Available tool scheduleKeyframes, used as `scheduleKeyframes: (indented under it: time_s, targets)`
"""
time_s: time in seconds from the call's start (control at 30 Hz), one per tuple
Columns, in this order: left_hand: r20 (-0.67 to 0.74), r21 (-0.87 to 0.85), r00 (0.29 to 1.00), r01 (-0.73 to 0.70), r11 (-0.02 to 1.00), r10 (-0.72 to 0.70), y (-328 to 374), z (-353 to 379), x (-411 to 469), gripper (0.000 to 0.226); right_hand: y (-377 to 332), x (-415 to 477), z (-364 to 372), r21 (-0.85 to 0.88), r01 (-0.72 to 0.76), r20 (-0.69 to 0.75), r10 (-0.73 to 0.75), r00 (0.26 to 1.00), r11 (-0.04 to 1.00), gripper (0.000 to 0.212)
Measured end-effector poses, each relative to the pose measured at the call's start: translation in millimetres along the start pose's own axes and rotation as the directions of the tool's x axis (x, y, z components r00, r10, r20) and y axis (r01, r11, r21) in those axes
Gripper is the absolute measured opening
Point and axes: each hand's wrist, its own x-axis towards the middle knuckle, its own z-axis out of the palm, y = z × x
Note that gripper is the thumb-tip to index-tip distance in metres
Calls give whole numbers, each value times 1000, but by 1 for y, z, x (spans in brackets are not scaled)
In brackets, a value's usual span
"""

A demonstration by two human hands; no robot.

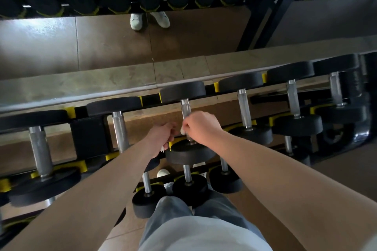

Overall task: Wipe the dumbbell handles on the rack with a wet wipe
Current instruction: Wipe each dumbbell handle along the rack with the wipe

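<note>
Along the mirrored wall runs the rack (150, 99), its yellow cradles (70, 112) keeping each dumbbell crosswise so the steel handles face the person. At the middle dumbbell (189, 153) both bare arms reach in. The right hand (201, 127) is closed around the lower part of the handle (186, 108), a white wet wipe (183, 132) pinched against the metal, presumably to rub it. The left hand (162, 135) is curled just beside it, its grip narrow on another white scrap (162, 149), possibly a spare.
</note>
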Motion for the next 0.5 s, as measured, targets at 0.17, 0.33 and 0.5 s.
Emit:
scheduleKeyframes:
  time_s: [0.17,0.33,0.5]
  targets:
    - [30,-109,1000,2,994,1,-5,-3,3,18,-8,18,-17,-36,-70,-214,60,975,997,14]
    - [-21,-93,995,94,991,-96,-6,-3,9,27,-12,-7,-1,-130,-40,150,60,987,991,19]
    - [37,-20,999,-7,1000,8,-9,-10,2,13,0,-12,6,312,-213,149,174,973,926,14]
